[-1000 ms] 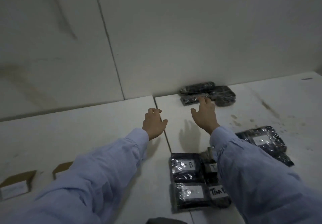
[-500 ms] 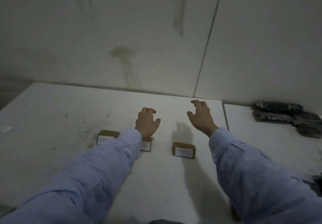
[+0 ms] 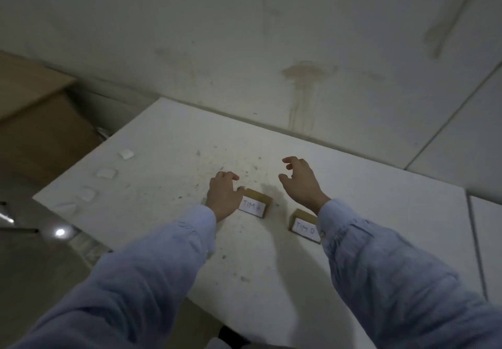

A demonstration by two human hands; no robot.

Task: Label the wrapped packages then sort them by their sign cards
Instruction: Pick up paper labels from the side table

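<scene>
Head view gives me both hands low over a white table (image 3: 380, 213). My left hand (image 3: 222, 195) sits knuckles up, its fingers loosely curled toward the tabletop and holding nothing; its thumb lies right at the left end of the TIM A card (image 3: 254, 203), though I cannot tell whether it touches. That card is a small brown block with a white label facing me, standing on the table between my two wrists. My right hand (image 3: 300, 183) hangs just beyond and to the right of it, clear of the card, fingers bent and spread in a relaxed claw, thumb apart from them, nothing in its grasp. A second card (image 3: 304, 226) stands nearer to me and to the right of the first, the two well apart; my right sleeve (image 3: 394, 280) covers its right end, and its label reads TIM followed by a letter I cannot make out. The left sleeve (image 3: 163, 253) is the same light blue. The tabletop around the cards is speckled with dark grit. Four white paper scraps (image 3: 106, 172) lie in a row along the table's left edge, well away from both hands. A cardboard box (image 3: 40, 131) sits off the table to the left, and the wall (image 3: 304, 90) behind carries a brownish streaked stain.
</scene>
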